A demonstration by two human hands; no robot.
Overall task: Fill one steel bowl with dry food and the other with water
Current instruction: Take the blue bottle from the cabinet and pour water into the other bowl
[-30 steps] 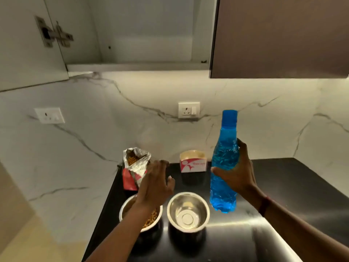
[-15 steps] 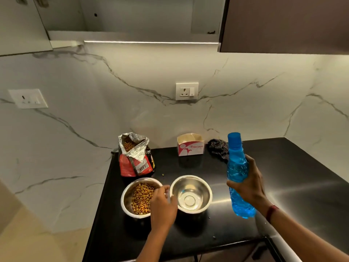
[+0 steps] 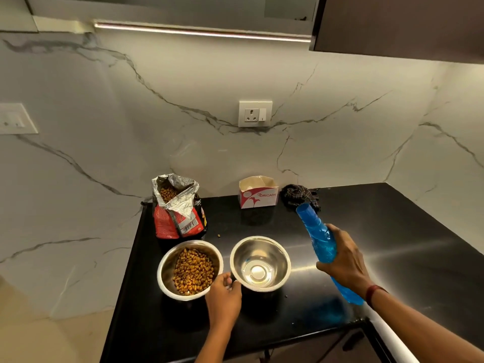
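Two steel bowls stand side by side on the black counter (image 3: 262, 323). The left bowl (image 3: 167, 273) holds brown dry food. The right bowl (image 3: 277, 260) shows only its bare steel bottom. My left hand (image 3: 222, 301) pinches the near left rim of the right bowl, between the two bowls. My right hand (image 3: 343, 263) grips a blue water bottle (image 3: 318, 235) to the right of the bowls, tilted with its cap end leaning up and to the left. The cap looks to be on.
An open red and silver food bag (image 3: 178, 208) stands behind the left bowl. A small white carton (image 3: 258, 195) and a dark cloth (image 3: 297, 193) lie by the marble wall. A wall socket (image 3: 255, 113) is above. The counter's front edge is near me.
The view has tipped down. My right hand lowered the bottle and tilted it leftward. My left hand dropped from near the food bag to the right bowl's rim.
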